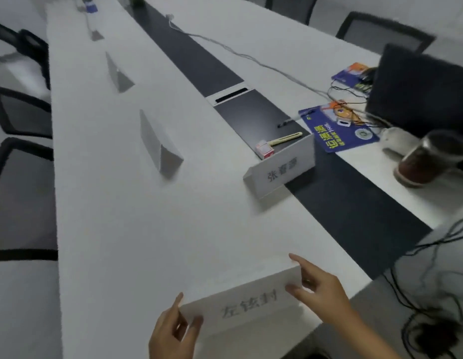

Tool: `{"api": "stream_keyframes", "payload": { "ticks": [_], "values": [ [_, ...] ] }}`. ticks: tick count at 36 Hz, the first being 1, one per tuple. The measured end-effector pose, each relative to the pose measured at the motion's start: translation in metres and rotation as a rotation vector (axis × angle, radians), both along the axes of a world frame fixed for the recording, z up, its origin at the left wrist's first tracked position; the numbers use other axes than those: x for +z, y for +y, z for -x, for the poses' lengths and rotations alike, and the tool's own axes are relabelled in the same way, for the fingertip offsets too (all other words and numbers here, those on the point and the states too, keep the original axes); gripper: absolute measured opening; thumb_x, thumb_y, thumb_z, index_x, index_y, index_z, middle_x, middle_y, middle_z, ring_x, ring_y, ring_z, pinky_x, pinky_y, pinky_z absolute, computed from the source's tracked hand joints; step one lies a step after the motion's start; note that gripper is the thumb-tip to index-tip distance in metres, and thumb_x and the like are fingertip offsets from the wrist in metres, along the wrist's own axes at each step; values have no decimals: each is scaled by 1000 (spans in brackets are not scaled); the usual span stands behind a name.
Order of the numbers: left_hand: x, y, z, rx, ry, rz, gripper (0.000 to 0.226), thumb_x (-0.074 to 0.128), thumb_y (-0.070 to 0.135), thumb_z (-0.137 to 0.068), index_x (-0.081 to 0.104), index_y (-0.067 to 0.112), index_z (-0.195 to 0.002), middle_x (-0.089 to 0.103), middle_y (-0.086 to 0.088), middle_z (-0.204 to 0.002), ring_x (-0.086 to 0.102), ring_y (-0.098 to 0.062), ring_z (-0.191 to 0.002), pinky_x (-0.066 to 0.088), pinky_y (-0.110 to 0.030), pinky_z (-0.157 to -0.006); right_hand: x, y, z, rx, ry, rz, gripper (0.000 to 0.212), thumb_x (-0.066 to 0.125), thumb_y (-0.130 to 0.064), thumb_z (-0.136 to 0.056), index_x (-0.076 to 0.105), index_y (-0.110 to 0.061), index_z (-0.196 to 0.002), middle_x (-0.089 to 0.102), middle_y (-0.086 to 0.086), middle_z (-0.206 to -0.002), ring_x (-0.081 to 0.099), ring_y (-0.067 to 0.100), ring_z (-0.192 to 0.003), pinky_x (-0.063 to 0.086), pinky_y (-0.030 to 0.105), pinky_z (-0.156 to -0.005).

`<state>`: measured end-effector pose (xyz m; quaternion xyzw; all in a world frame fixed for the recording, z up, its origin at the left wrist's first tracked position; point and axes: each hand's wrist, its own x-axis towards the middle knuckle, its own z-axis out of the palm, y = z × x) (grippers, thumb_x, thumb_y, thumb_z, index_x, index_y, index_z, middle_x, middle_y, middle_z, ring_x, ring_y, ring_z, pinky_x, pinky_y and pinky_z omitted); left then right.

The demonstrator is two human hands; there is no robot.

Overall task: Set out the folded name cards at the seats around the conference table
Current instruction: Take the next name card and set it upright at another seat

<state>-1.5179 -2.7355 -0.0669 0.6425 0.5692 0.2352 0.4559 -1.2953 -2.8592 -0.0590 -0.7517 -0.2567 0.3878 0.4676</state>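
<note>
Both hands pinch one white folded paper name card (247,305) at 6 o'clock: left hand (172,332) at its left end, right hand (319,290) at its right, apparently squaring it to the white table edge (328,330). Further name cards stand at 1 o'clock (282,169) and 11 o'clock (157,143), facing black mesh chairs (20,112).

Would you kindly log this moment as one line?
left hand: pinches name card | right hand: pinches it | card: at table edge
</note>
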Motion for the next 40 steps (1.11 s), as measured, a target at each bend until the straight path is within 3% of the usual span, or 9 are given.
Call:
{"api": "stream_keyframes", "payload": {
  "ticks": [2,4,6,9,16,22,32,35,40],
  "values": [
    [0,-4,-20,-115,-20,-54,61,72,-16,-59,69,40,-84,65,-1,-86,58,13,-73,40,8,-62,-2,-28,-6,-121,12,4,54,72,2,-69,53,-31,-108,62,-18,-91,60,-16,-79,46,2,-73],
    [1,-10,-44,-239,-26,-84,77,73,-15,-58,61,60,-69,62,29,-86,58,11,-73,40,7,-63,-3,-58,-12,-237,26,10,51,71,4,-68,56,-32,-101,65,-15,-88,62,-13,-77,48,4,-68],
    [3,-26,-81,-394,-13,-63,64,73,-15,-59,68,44,-84,53,45,-82,56,13,-72,38,9,-63,-3,-99,-23,-385,27,-2,52,71,3,-69,56,-38,-98,67,-21,-83,62,-13,-78,47,4,-66],
    [4,-42,-125,-586,-15,-73,56,71,-13,-62,60,7,-112,52,37,-85,56,9,-77,37,10,-64,1,-140,-33,-548,3,-8,55,71,2,-69,55,-45,-91,66,-27,-80,59,-18,-79,46,2,-66],
    [3,-157,-272,-1147,-58,-78,55,77,12,-63,58,9,-114,51,13,-99,58,-8,-84,39,6,-66,6,-295,-52,-1110,-35,5,45,68,10,-69,58,-22,-99,64,-11,-84,58,-19,-66,45,0,-57],
    [-11,-295,-364,-1401,-25,27,51,75,4,-66,58,10,-114,50,21,-98,59,-13,-88,44,0,-67,0,-426,-66,-1375,-24,55,53,66,14,-67,59,-37,-81,67,-31,-58,59,-16,-62,45,0,-57],
    [-18,-409,-497,-1370,51,54,45,72,2,-69,59,2,-112,52,13,-92,54,-4,-80,45,-3,-62,-13,-532,-187,-1438,33,122,43,72,6,-65,61,-22,-96,67,-24,-57,58,-18,-58,42,-2,-56],
    [-17,-418,-545,-1328,77,49,42,70,3,-72,58,1,-112,55,-3,-93,56,-16,-81,43,-11,-65,-18,-542,-245,-1368,43,127,44,73,1,-67,61,-17,-105,69,-8,-77,60,-16,-63,45,1,-58],
    [-7,-432,-645,-1310,82,17,42,72,5,-71,58,-3,-110,56,-15,-101,57,-27,-89,42,-29,-76,-8,-559,-352,-1317,-14,145,42,71,1,-69,59,-17,-104,67,-7,-75,58,-18,-60,44,-1,-54]
  ]
}}
